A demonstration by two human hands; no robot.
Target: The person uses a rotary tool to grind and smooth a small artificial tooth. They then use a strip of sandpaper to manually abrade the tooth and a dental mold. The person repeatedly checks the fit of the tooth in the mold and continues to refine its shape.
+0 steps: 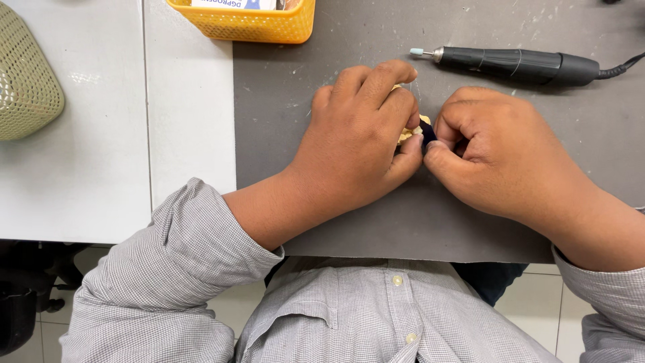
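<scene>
Centrally, head view: left hand curled around a small yellowish piece, mostly hidden in its grip, over the grey mat; right hand meets it from the right, thumb and forefinger pinching a small dark tool whose tip touches the piece. Beyond both hands: black rotary handpiece lying crosswise, tip pointing left, nearer the right hand; yellow basket at the far edge.

Both forearms come in from below, checked grey sleeves pushed up. Left hand knuckles-up, fingers curled tight, thumb pressed toward the right hand. Right hand also fisted, thumb and forefinger pinched at the meeting point. Hands touch there; exact grip probably a pinch, mostly hidden.
</scene>
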